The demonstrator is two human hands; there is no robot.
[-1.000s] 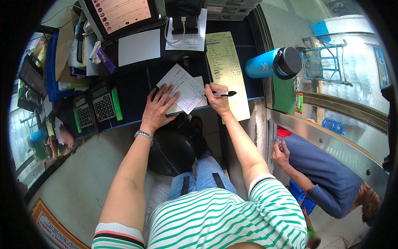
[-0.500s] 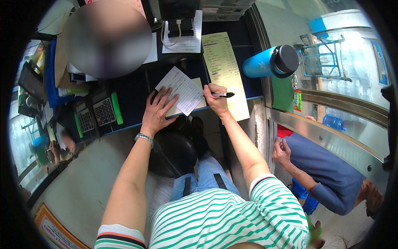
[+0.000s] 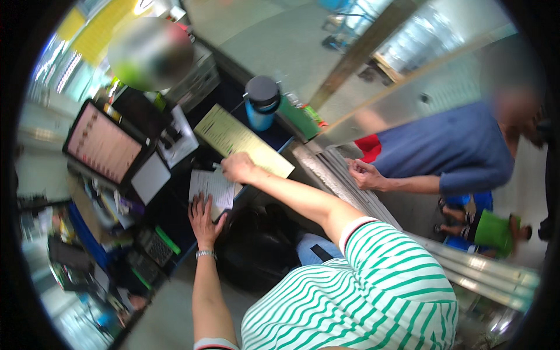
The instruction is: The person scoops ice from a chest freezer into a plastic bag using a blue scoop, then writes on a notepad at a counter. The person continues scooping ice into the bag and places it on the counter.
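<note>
The left hand point(image 3: 204, 220) lies flat with its fingers parted, gripping nothing; the fingertips rest on the lower left part of a white form point(image 3: 214, 188). This form sits at the near edge of the dark tabletop point(image 3: 182, 224), between the two hands.

The right hand point(image 3: 239, 167) is curled narrow, fingers drawn in around a pen point(image 3: 216, 165). Only a short pale end of the pen shows past the fingers, toward the form; blur and the fist hide the rest, so how tightly it is held cannot be told. The hand is at the form's upper right corner, overlapping the left side of a long yellow sheet point(image 3: 256, 149), which stretches from the near edge toward the back of the tabletop.

A blue bottle point(image 3: 260, 116) with a dark lid stands near the tabletop's right edge, beside the yellow sheet. A calculator point(image 3: 156, 249) lies close to the near edge, left of the left hand.
</note>
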